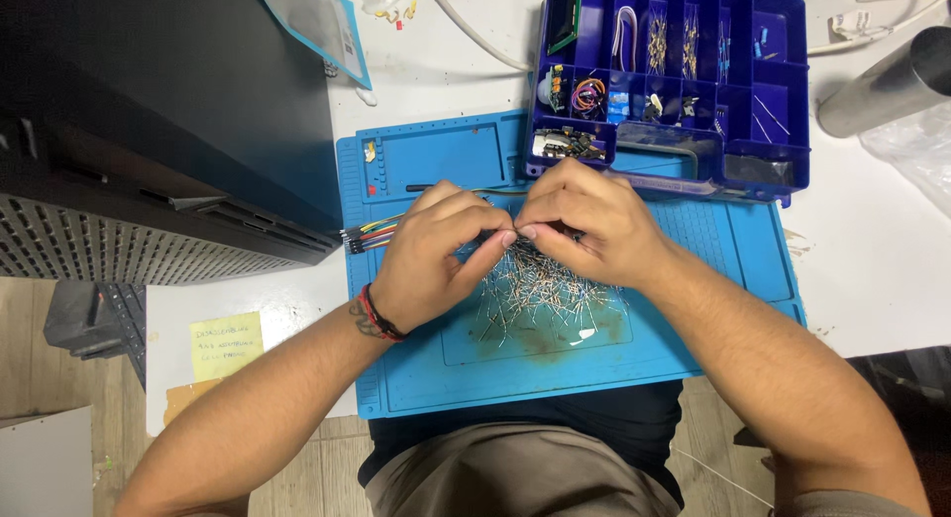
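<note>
My left hand [436, 255] and my right hand [589, 220] meet fingertip to fingertip over a blue work mat [693, 349]. Both pinch a small thin part between them, too small to name. A flat bundle of coloured jumper wires [371, 233] runs out to the left from under my left hand. Beneath the hands lies a loose pile of thin metal-legged components [540, 294]. A red and black band sits on my left wrist.
A dark blue compartment box [674, 81] with small electronic parts stands behind the mat. A black perforated case [149, 131] fills the left. A metal cylinder [882, 86] lies at right. A yellow sticky note [226, 344] sits at the white table's front left.
</note>
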